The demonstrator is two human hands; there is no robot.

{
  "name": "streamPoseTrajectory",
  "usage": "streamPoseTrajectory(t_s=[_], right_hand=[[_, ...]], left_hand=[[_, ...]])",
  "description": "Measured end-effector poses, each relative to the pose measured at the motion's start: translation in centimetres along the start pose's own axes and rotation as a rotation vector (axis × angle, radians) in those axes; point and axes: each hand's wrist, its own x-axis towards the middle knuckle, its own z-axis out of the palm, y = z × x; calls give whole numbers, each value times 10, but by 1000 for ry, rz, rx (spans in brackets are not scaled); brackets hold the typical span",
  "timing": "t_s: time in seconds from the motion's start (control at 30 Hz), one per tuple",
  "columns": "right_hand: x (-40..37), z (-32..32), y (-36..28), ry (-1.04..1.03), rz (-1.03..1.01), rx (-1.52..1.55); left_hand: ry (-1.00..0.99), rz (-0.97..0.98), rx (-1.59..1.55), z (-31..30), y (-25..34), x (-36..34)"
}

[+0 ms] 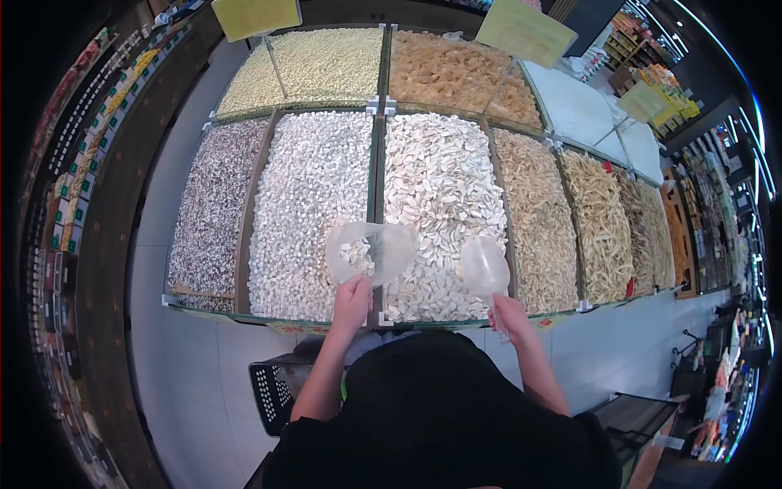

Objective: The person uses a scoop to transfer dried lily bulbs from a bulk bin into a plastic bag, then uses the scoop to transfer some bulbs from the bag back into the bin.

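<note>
My left hand (353,301) is closed on a thin translucent plastic bag (394,254), which spreads over the divider between two bins. Some pale slices show inside the bag, toward its left. My right hand (510,316) grips the handle of a clear plastic scoop (486,267). The scoop's bowl is over the near right part of the bin of white dried slices (444,179). Under the left side of the bag lies a bin of small white cube-like pieces (309,179).
Other bins hold mixed dark and white grains (213,208), tan flakes (533,212), yellowish strips (599,212), cream beads (326,65) and amber chunks (456,69). Yellow sign cards (525,33) stand on thin posts. A black basket (273,391) is at lower left.
</note>
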Motion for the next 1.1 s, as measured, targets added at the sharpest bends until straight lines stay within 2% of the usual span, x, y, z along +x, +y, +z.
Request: streamPoseTrajectory(t_s=[0.07,0.17,0.27,0.47,0.57,0.67,0.87,0.97,1.07,1.1], right_hand=[[17,8,4,-20,-4,27],[49,19,10,-80,25,256],[51,35,-3,-155,153,437],[50,49,11,-97,3,155],[69,34,9,-276,229,586],[83,25,-6,-408,241,676],[81,32,1,-337,247,547],[80,45,10,-101,72,116],[83,44,3,-67,-3,-71],[87,43,2,-137,41,88]], left_hand=[[5,8,8,1,-2,0],[17,6,19,4,-3,-3],[28,5,37,4,-4,-7],[47,5,47,2,-9,-11],[47,-6,50,6,-9,-13],[34,-7,45,8,-14,-12],[31,-6,13,9,-18,-12],[27,-5,13,8,-18,-12],[28,-7,14,10,-18,-12],[31,-7,16,10,-18,-11]])
